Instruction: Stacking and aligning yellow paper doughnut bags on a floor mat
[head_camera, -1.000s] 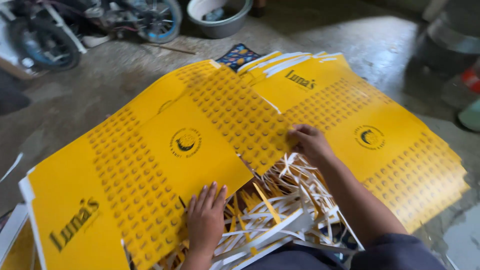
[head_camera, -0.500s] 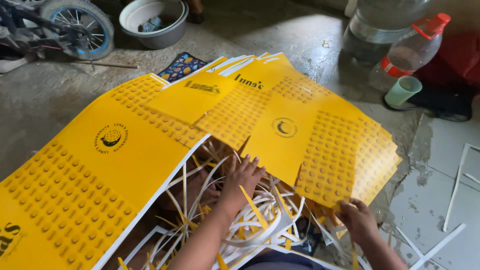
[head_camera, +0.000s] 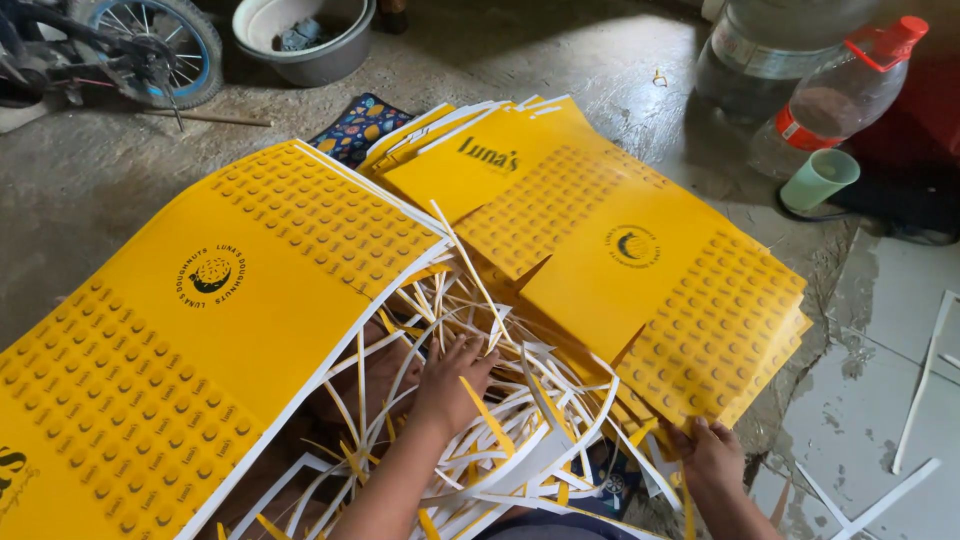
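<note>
Large yellow printed card sheets lie spread on the floor. One big sheet (head_camera: 200, 330) fills the left, and a fanned stack (head_camera: 640, 280) sits in the middle and right. Between them lies a tangle of white and yellow paper strips (head_camera: 500, 420). My left hand (head_camera: 452, 378) is pushed into the strips, fingers spread, close to the edge of the big sheet. My right hand (head_camera: 712, 455) grips the lower corner of the stack on the right.
A small bicycle wheel (head_camera: 160, 45) and a grey basin (head_camera: 300, 35) stand at the far left. A clear plastic bottle with a red cap (head_camera: 830, 95) and a green cup (head_camera: 820, 180) are at the right. Loose white strips (head_camera: 920, 390) lie on pale tiles.
The view has swung left to right. My left hand moved deeper into the strip pile. My right hand left the middle sheets and now holds the right stack's lower corner.
</note>
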